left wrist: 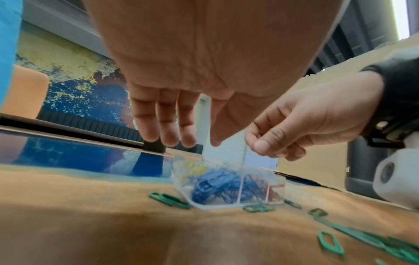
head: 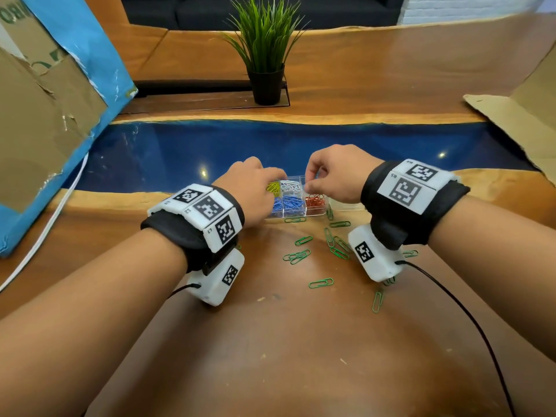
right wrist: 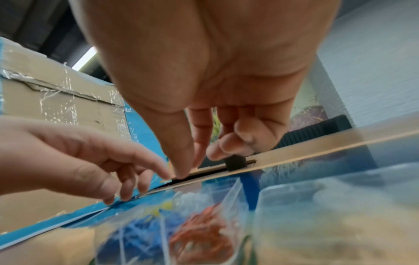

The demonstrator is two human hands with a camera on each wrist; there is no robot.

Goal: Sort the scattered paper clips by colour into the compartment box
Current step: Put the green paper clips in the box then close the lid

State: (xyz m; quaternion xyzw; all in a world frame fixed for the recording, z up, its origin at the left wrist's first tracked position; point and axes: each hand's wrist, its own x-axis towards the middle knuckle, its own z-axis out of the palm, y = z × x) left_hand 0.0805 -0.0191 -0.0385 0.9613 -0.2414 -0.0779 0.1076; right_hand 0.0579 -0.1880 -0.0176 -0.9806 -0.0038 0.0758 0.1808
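A clear compartment box (head: 301, 217) sits on the wooden table, holding yellow (head: 273, 186), white (head: 291, 186), blue (head: 287, 203) and red clips (head: 314, 201); its right end looks empty. Several green clips (head: 301, 255) lie scattered in front of it. My left hand (head: 275, 179) hovers over the box's left side with fingers (left wrist: 169, 138) fairly straight and holding nothing. My right hand (head: 310, 184) hangs over the middle of the box, thumb pressed to index finger (right wrist: 199, 152), with nothing visible between them. The left index finger reaches close to the right thumb (right wrist: 179, 168).
A potted plant (head: 266, 70) stands behind the blue resin strip (head: 270, 145). A taped cardboard box with blue sides (head: 45, 115) is at the left and a cardboard sheet (head: 526, 121) at the right. A white cable (head: 45, 230) and black wrist cables (head: 466, 311) cross the table.
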